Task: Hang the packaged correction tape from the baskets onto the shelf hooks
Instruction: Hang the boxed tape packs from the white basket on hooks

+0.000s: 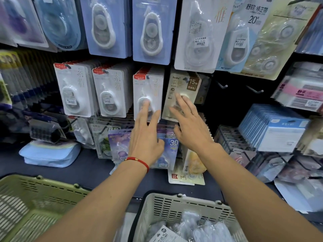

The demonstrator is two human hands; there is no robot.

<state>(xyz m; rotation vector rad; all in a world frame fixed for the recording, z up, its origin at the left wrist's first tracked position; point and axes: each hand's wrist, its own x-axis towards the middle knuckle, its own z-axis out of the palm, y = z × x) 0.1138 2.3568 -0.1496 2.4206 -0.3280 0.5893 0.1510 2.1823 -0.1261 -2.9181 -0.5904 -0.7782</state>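
Up against the shelf wall, both hands are stretched out with fingers straight and spread, holding nothing: the left hand [146,137] lies flat on the front white pack [147,95] of the third stack, and the right hand [190,126] lies on the beige pack [181,95] hanging just beside it. More packaged correction tape waits in the grey basket [174,201] below, with a green basket [26,186] to its left. Two bare hooks [224,86] stand out to the right of the beige pack. I'd judge the risk is in the pressing: a push that slides upward could lift a pack's hanging hole off the hook tip and drop it onto the loose packs lying on the ledge, or swing the beige pack crooked against its neighbour. Whether the beige pack is fully seated on its hook I cannot tell; the fingers are motion-blurred, and the hook behind the card is hidden. Both baskets are cut off at the bottom edge.
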